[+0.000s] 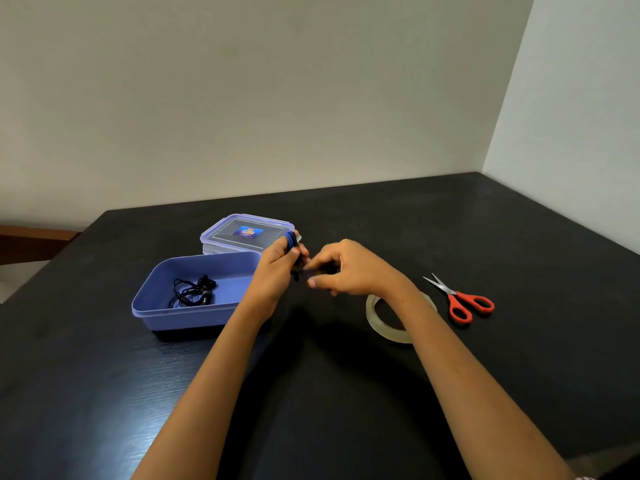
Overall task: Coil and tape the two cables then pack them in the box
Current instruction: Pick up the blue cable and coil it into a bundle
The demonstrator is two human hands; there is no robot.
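Black table: thin black cable in blue plastic box; left hand grips coiled blue cable, right hand pinches it; taping, packing left.

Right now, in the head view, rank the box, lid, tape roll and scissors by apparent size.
1. box
2. lid, farther back and partly hidden
3. tape roll and scissors: these look alike and the roll is partly covered, so they are unranked

Box mouth stood open from above; black cable coil sat low inside. Lid blocked behind. Tape roll, scissors cluttered right; bench front lay open.
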